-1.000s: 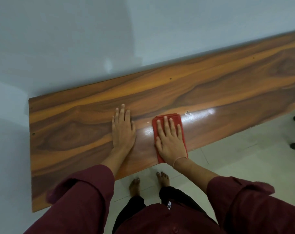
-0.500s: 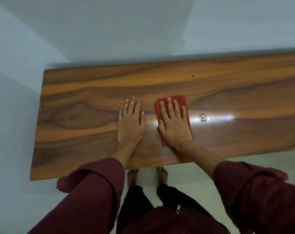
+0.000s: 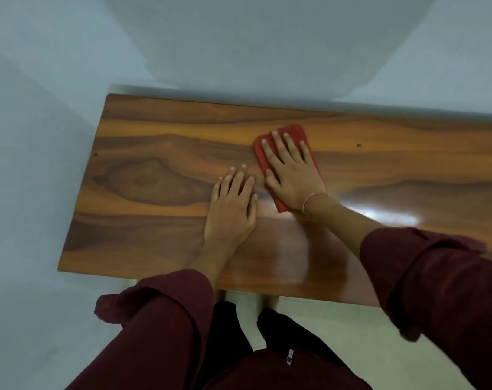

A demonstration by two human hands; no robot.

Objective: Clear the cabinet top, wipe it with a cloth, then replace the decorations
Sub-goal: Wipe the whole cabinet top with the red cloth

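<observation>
The red cloth (image 3: 297, 132) lies flat on the far half of the cabinet top (image 3: 154, 229), pinned under the right hand (image 3: 292, 175). That hand's grip is apart: the fingers are straight and slightly spread and the palm presses down on the cloth. Red shows past the fingertips, along the thumb side and at the near corner by the wrist. A thin band (image 3: 309, 200) circles the right wrist. The left hand (image 3: 230, 209) rests palm-down on bare wood, left of the cloth and nearer. Its grip is apart too, with fingers straight, close together and holding nothing. Its thumb lies just beside the cloth's near left edge; whether they touch I cannot tell. Both forearms come out of rolled maroon sleeves (image 3: 160, 319). A small dark spot (image 3: 359, 145) marks the wood right of the cloth, and a bright glare (image 3: 385, 218) sits by the right forearm. Pale wall (image 3: 239, 52) runs behind and left of the top, and light floor (image 3: 337, 327) shows below its near edge
</observation>
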